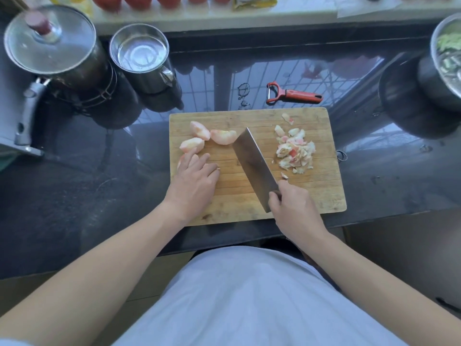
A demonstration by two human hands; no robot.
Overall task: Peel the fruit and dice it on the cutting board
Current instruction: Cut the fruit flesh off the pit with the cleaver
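Fingertips are the worry: my left hand (193, 177) lies over a fruit piece (181, 161) at the 9 o'clock edge of the cutting board (249, 196), and the cleaver (254, 163) slants just to its 3 o'clock. If I chop with those fingers (199, 161) stretched out instead of tucked, I think the blade could catch a tip. The peeled flesh looks wet, so the piece may also skid from under my palm. Three more wedges (199, 131) sit at 11 o'clock of the board, and a diced heap (295, 152) at 2 o'clock, mixed with bits of skin. My left fingers lie nearly straight and close together, pressing down, wrist low over the board. My right hand (293, 206) is wrapped round the cleaver's handle at 5 o'clock, blade angled toward 11. The peeler (294, 94) lies on the desk (74, 196) beyond the board, at 12 o'clock.
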